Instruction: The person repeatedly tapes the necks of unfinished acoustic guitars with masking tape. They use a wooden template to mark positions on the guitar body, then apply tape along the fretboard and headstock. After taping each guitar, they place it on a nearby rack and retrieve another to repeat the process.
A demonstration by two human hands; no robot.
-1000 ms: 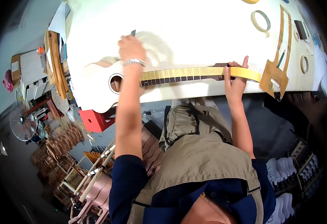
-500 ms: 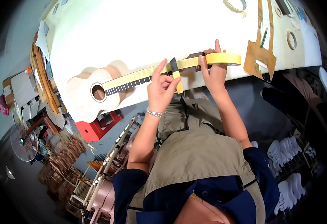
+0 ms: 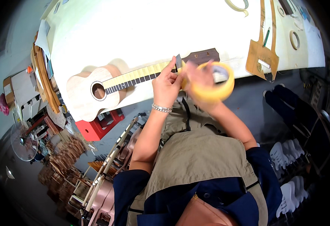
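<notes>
A small unfinished guitar (image 3: 84,84), ukulele-like in shape, lies on the white tabletop with its neck pointing right. A strip of yellow tape (image 3: 135,76) runs along the fretboard, leaving its near edge bare. My left hand (image 3: 165,86) is closed around a dark flat blade (image 3: 178,61) with a yellow handle, held over the neck near the headstock. Close beside it, my right hand (image 3: 199,77) is smeared by motion, holding a roll of yellow masking tape (image 3: 225,92). The dark headstock (image 3: 202,56) shows behind them.
A wooden template (image 3: 255,60) with a green pen (image 3: 266,37) lies at the right of the table, near more tape rolls (image 3: 294,40). Below the table edge stands a red stool (image 3: 99,128). Pink guitar bodies (image 3: 104,201) are at lower left, white necks (image 3: 285,150) at lower right.
My right hand has brought the tape roll left and toward me, off the headstock, which is now uncovered. My left hand has moved slightly right with the blade.
</notes>
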